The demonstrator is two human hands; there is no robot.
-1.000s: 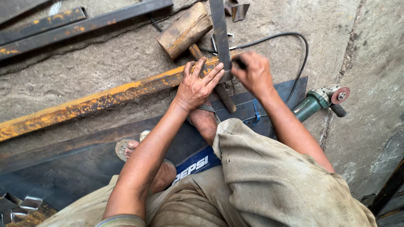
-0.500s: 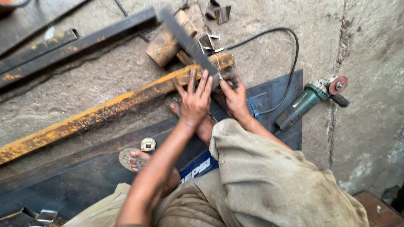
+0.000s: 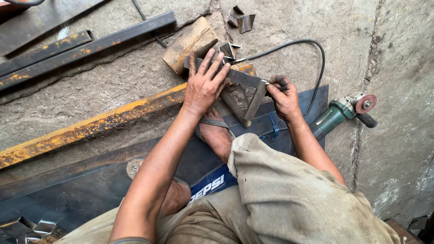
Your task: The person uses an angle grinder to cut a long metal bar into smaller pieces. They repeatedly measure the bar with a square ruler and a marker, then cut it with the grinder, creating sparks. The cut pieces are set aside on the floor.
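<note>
Your left hand (image 3: 204, 83) presses flat, fingers spread, on the grey steel try square (image 3: 244, 77); its long blade runs left to right over the rusty yellow-painted steel tube (image 3: 90, 126). Your right hand (image 3: 282, 97) pinches one small marker (image 3: 273, 82) at its corner. One green angle grinder (image 3: 341, 113) lies right.

Metal workshop, angle grinder (image 3: 343, 113), steel bars (image 3: 86, 45)

A grey steel try square (image 3: 246, 86) lies flat across the end of a rusty, yellow-painted steel bar (image 3: 90, 126) on the floor. One arm runs from ten o'clock to four o'clock; the other drops toward seven o'clock. A slim marking tool (image 3: 275, 82) touches its corner.
</note>
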